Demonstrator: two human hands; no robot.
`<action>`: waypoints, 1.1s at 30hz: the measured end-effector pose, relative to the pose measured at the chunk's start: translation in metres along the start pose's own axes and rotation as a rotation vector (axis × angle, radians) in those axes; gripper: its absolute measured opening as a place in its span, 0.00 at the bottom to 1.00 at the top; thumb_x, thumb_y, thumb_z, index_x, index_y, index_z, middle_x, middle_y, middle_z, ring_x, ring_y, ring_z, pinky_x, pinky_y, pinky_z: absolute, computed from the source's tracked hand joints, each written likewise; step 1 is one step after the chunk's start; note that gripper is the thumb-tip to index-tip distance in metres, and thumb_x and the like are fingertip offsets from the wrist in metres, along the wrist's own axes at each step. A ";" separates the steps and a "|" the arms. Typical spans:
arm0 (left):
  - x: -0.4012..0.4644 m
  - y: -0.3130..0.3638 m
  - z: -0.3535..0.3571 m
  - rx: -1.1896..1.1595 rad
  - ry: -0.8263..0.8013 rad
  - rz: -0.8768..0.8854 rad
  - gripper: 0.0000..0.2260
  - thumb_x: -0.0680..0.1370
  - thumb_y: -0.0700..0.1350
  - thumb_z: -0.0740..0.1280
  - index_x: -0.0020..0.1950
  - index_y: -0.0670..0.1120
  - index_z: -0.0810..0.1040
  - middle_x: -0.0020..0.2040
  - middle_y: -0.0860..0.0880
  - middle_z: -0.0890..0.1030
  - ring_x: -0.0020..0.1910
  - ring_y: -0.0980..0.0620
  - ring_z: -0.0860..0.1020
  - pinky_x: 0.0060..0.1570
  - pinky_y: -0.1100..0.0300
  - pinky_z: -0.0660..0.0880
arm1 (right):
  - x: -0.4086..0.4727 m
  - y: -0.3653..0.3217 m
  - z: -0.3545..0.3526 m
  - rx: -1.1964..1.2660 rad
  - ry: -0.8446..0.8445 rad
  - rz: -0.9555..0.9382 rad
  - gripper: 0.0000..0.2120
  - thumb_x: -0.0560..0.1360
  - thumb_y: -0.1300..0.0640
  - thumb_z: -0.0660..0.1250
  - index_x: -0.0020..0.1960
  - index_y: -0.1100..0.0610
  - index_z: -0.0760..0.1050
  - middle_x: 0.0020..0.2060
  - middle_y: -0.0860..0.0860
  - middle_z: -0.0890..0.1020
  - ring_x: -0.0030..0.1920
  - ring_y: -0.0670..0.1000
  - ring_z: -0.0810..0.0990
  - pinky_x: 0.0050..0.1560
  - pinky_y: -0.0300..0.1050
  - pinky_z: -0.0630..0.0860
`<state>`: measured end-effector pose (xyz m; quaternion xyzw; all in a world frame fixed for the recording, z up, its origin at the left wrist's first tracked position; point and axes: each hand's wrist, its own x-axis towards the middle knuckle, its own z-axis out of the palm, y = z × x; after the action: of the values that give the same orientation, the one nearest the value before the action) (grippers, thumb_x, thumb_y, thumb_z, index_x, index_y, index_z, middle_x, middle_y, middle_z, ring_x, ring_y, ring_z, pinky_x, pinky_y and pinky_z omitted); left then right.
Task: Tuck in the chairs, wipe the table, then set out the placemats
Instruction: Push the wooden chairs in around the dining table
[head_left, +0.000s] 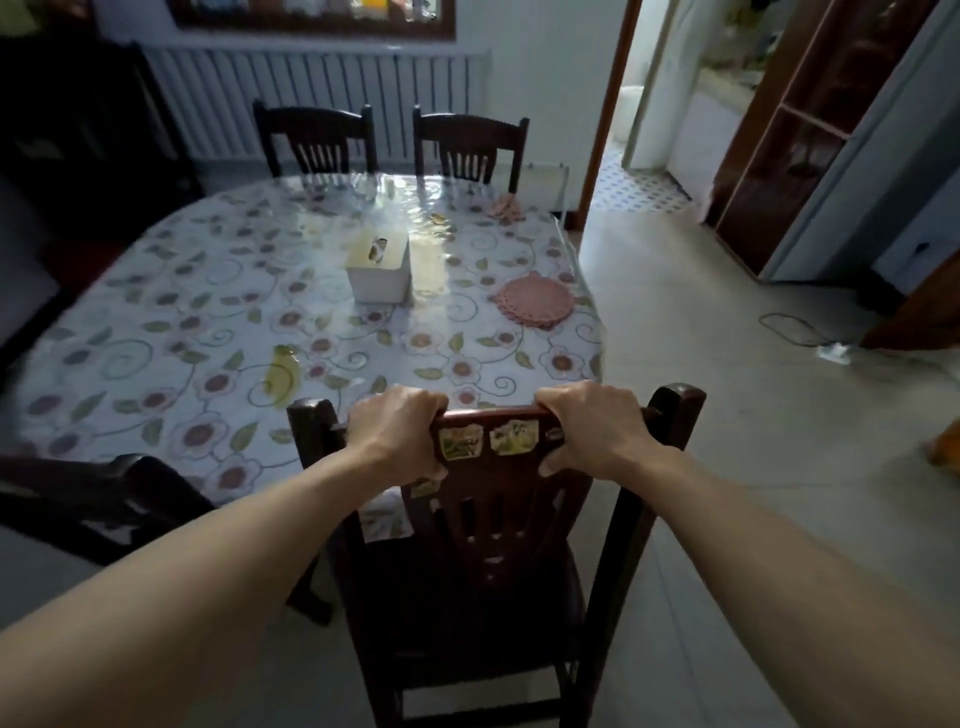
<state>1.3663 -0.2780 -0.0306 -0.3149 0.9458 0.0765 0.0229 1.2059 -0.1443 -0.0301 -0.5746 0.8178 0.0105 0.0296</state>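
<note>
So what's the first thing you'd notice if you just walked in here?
Two hands, left hand and right hand, grip the top rail of the dark chair nearest the camera. Beyond it lies the flowered tablecloth, with a white tissue box mid-table and pink placemats near its right edge.

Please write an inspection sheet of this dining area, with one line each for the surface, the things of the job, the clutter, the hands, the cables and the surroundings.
Surface: table under a floral cloth with a clear glossy cover.
Job's things: near chair, seat not yet under the table; two far chairs stand close against the far edge; another chair at the near left; pink round placemats stacked near the right edge; pink cloth at the far right corner.
Clutter: white tissue box near the middle.
Hands: left hand and right hand grip the near chair's top rail.
Cables: a cord and power strip on the floor at right.
Surroundings: radiator, open doorway, tiled floor.
</note>
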 end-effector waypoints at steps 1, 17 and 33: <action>0.003 -0.007 -0.003 0.001 0.010 -0.013 0.17 0.62 0.51 0.77 0.44 0.51 0.73 0.45 0.50 0.79 0.44 0.48 0.76 0.34 0.58 0.64 | 0.007 -0.003 -0.002 0.010 0.007 -0.015 0.25 0.62 0.43 0.77 0.44 0.50 0.64 0.47 0.49 0.79 0.50 0.53 0.77 0.40 0.44 0.65; 0.000 -0.072 0.067 0.042 0.196 -0.037 0.13 0.69 0.48 0.72 0.48 0.48 0.71 0.47 0.51 0.75 0.47 0.49 0.75 0.38 0.59 0.65 | 0.049 -0.054 0.065 0.030 0.012 -0.111 0.18 0.69 0.49 0.73 0.52 0.53 0.70 0.47 0.48 0.76 0.50 0.52 0.77 0.42 0.45 0.69; -0.045 -0.097 0.116 0.161 0.126 0.101 0.24 0.47 0.44 0.81 0.38 0.50 0.74 0.32 0.54 0.74 0.30 0.52 0.75 0.22 0.63 0.58 | 0.004 -0.093 0.123 -0.016 0.067 -0.080 0.22 0.53 0.54 0.81 0.43 0.51 0.75 0.35 0.45 0.78 0.36 0.49 0.78 0.28 0.41 0.69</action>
<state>1.4599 -0.3090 -0.1538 -0.2683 0.9630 -0.0187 -0.0152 1.2968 -0.1739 -0.1515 -0.6069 0.7948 -0.0036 -0.0019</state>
